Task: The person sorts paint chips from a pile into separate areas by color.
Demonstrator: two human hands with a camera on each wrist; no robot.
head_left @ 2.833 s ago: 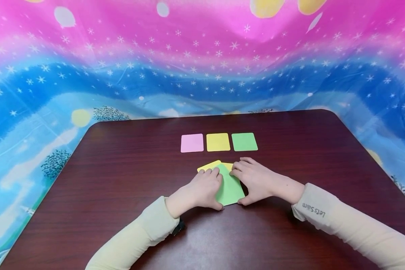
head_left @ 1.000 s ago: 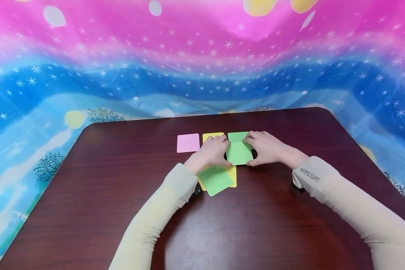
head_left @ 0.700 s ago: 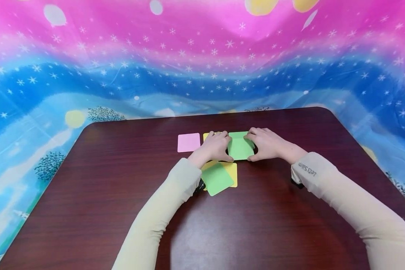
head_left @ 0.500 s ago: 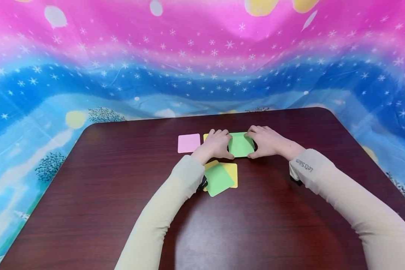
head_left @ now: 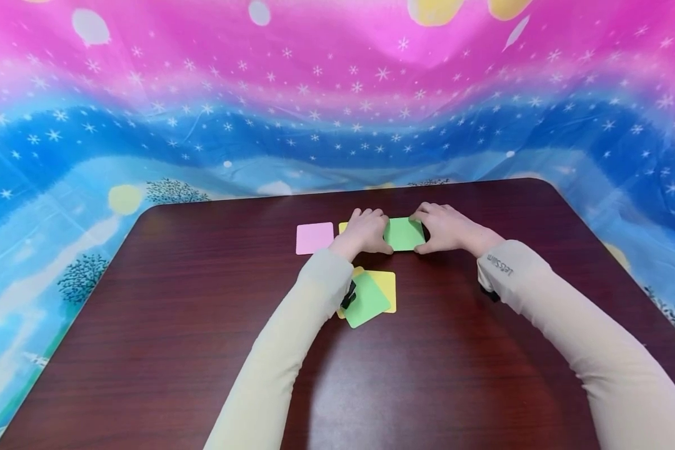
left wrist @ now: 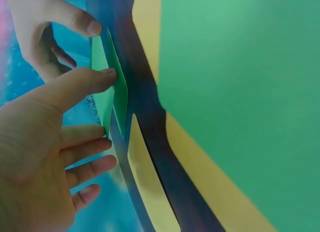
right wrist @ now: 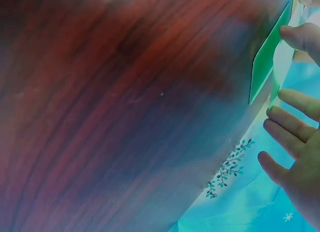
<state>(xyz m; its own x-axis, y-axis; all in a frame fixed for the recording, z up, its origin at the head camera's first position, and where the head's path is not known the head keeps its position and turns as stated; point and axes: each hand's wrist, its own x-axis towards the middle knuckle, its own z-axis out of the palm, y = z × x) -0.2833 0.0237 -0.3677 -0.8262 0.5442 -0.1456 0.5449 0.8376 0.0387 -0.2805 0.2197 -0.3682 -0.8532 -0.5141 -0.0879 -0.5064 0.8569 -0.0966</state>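
Both hands hold one green square card by opposite sides, thumbs at the near edge and fingertips at the far edge. My left hand pinches its left side; my right hand pinches the right side. In the left wrist view, the held card sits just above another green card lying on the table. The right wrist view shows the same gap between the held card and the green card beneath. Left of these lie a yellow card, mostly hidden by my left hand, and a pink card.
Nearer me, under my left wrist, a loose pile has a tilted green card over yellow cards. All lie on a dark brown wooden table. A patterned cloth hangs behind its far edge.
Both hands have lifted a green card off the pile and carried it away from me, over the green card in the row. Lately it has moved slightly farther back and flattened in view.
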